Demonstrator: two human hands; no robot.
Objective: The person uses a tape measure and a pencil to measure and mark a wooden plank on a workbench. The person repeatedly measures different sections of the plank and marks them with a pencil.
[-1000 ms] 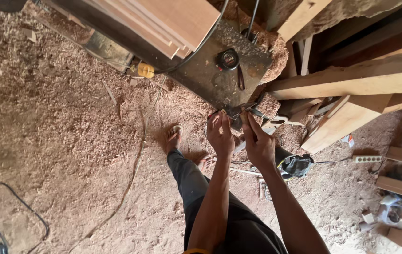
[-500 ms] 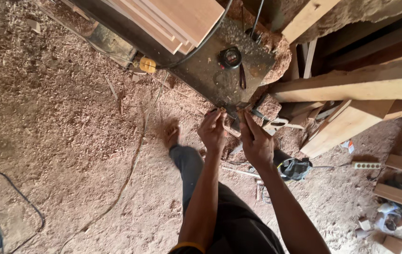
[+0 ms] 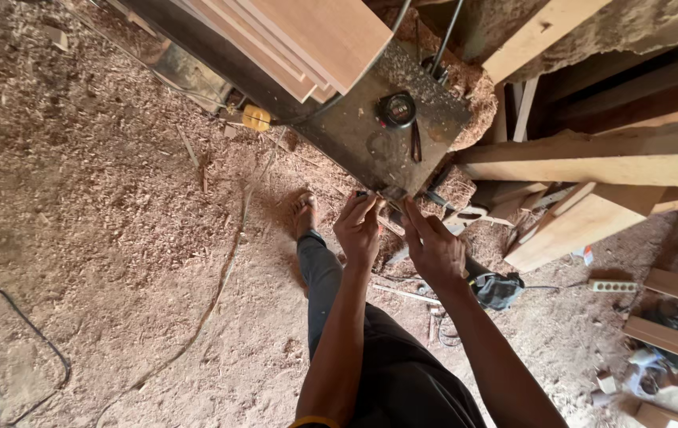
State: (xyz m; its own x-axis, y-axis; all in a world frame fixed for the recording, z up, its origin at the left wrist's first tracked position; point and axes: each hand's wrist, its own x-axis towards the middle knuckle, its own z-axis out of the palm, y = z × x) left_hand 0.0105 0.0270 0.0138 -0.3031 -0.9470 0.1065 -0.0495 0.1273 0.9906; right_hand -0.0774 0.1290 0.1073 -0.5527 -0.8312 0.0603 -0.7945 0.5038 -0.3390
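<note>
Both hands meet at the near corner of the metal desk [image 3: 363,139], a dusty steel plate carrying stacked boards [image 3: 307,36] on its far left and a round black tape measure [image 3: 396,109] nearer the middle. Left hand [image 3: 359,228] has fingers curled closed around a small dark part [image 3: 390,195] at the plate's edge; right hand [image 3: 434,247] lies just beside it, fingers extended toward the same piece, grip on it unclear. The part is too small to identify; likely rigid metal, light, gritty with sawdust rather than slick. Best taken by pinching fingertips across its sides, close to the plate. Sawdust floor [image 3: 101,238] below, a bare foot [image 3: 304,214] near left.
</note>
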